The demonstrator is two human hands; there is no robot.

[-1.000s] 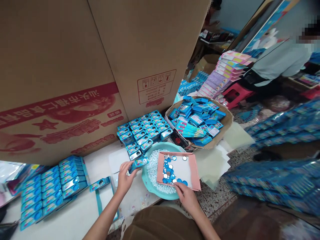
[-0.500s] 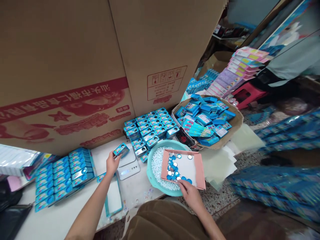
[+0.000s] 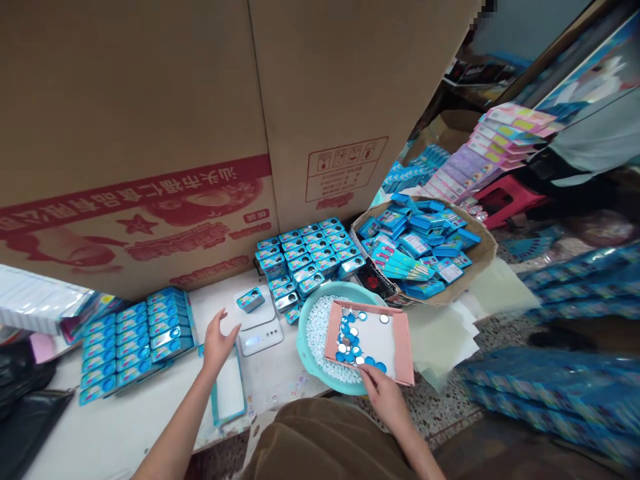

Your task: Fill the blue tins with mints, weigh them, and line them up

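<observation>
A small blue tin (image 3: 251,300) with a round dark opening rests on the white platform of a digital scale (image 3: 261,337). Just left of it, my left hand (image 3: 218,340) hovers with thumb and fingers apart, holding nothing. My right hand (image 3: 385,393) has its fingertips pinched together at the near edge of a pink-walled cardboard tray (image 3: 404,340); what they hold, if anything, I cannot make out. Blue and silvery round discs (image 3: 351,337) lie in that tray. It sits over a turquoise basin (image 3: 306,353) filled with small pale pellets (image 3: 316,327).
Rows of blue tins (image 3: 310,253) stand behind the basin, more (image 3: 135,340) at left. A carton (image 3: 483,247) of jumbled blue tins is at right. A shallow open box (image 3: 230,390) lies by my left forearm. Large cardboard boxes (image 3: 200,80) wall the back. A person (image 3: 595,147) is at far right.
My left hand has carried the tin leftward from the basin, set it on the scale and let go. My right hand has stayed at the tray's edge. The view has shifted left.
</observation>
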